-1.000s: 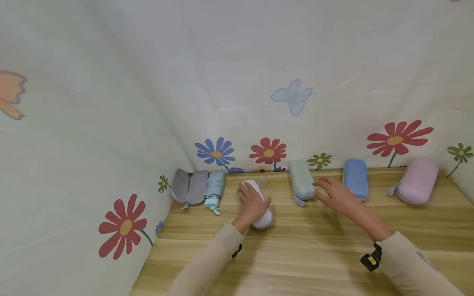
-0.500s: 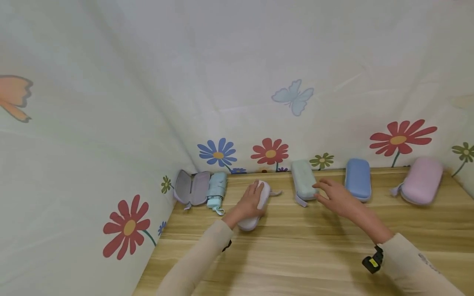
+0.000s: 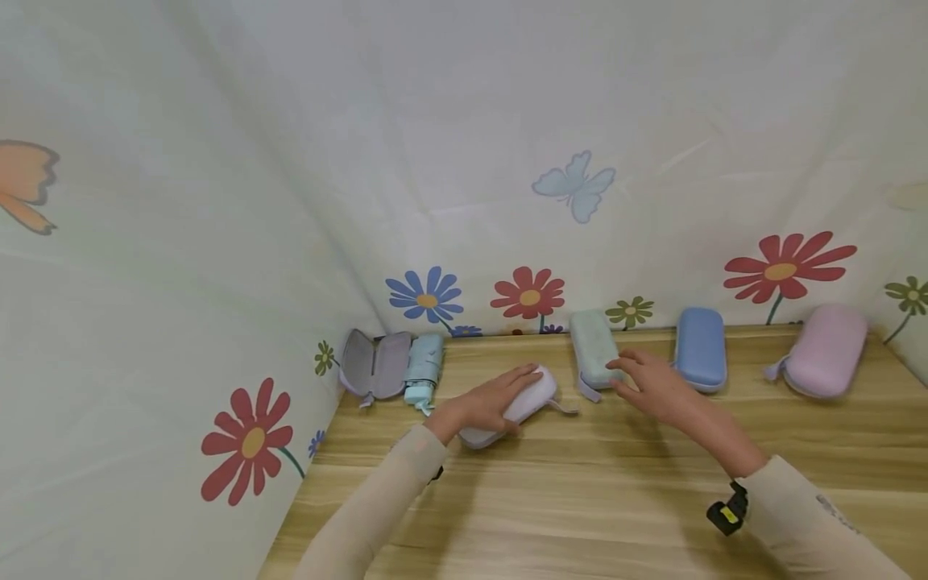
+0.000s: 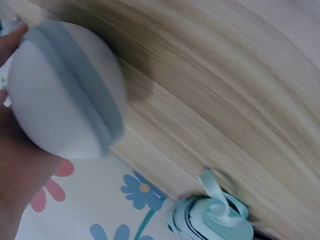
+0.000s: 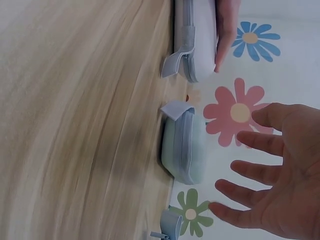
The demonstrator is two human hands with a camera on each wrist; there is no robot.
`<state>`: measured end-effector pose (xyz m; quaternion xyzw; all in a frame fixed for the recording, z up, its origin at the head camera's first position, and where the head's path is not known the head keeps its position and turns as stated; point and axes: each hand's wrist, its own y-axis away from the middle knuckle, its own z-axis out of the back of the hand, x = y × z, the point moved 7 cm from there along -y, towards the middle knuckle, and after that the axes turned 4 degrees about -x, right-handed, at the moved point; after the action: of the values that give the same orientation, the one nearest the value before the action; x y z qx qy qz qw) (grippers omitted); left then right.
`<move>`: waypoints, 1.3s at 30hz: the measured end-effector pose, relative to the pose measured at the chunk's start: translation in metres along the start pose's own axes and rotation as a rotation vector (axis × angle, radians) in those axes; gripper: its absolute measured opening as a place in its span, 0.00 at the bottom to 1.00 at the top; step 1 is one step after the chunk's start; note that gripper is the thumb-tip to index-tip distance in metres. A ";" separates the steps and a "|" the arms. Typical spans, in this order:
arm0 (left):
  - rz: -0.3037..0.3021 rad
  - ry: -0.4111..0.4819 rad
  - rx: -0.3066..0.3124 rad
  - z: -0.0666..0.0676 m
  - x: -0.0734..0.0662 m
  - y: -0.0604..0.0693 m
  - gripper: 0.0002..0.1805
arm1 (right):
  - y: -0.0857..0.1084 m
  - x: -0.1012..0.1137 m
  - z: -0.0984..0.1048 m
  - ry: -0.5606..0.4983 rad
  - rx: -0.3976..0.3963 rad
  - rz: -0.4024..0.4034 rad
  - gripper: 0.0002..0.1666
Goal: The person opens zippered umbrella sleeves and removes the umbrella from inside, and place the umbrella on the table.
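Observation:
My left hand (image 3: 487, 403) grips a pale lavender zip case (image 3: 535, 391) across its top, the thumb on the near side. The case lies slantwise on the wooden table, its pull tab pointing right. In the left wrist view, one rounded end of the case shows a grey zip band (image 4: 75, 80). My right hand (image 3: 656, 388) hovers beside a pale green zip case (image 3: 593, 348), fingers spread and holding nothing. In the right wrist view, the open right hand (image 5: 280, 175) is apart from the green case (image 5: 182, 145).
At the left, an open lavender case (image 3: 391, 366) stands next to a folded mint umbrella (image 3: 424, 358). A blue case (image 3: 700, 348) and a pink case (image 3: 828, 351) lie to the right. A flowered sheet (image 3: 464, 201) rises behind the table (image 3: 551, 499).
My left hand has turned the lavender case clockwise, so its far end swings from pointing away to pointing right. The right hand stays almost still near the green case.

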<state>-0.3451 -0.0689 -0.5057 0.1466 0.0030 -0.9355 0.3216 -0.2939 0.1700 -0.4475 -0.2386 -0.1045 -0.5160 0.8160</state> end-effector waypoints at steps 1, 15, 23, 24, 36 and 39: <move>0.017 -0.022 -0.012 0.000 -0.002 0.000 0.56 | 0.000 0.002 -0.001 -0.005 0.003 0.006 0.20; 0.852 -0.083 -0.291 -0.003 0.006 0.016 0.49 | -0.011 0.027 -0.030 -0.030 0.022 0.043 0.15; 0.874 -0.090 -0.344 0.003 0.025 0.017 0.52 | -0.018 0.040 -0.037 -0.012 -0.062 0.107 0.08; 0.853 -0.096 -0.335 0.003 0.026 0.016 0.51 | -0.019 0.041 -0.037 -0.009 -0.081 0.115 0.08; 0.565 -0.196 -0.202 -0.010 0.017 0.011 0.50 | -0.018 0.053 -0.057 0.149 -0.079 0.026 0.05; 0.539 -0.206 -0.182 -0.011 0.015 0.012 0.49 | -0.015 0.060 -0.067 0.170 -0.089 0.066 0.08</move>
<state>-0.3459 -0.0861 -0.5192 0.0171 0.0151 -0.8224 0.5685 -0.2859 0.0838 -0.4767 -0.2333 -0.0038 -0.5113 0.8271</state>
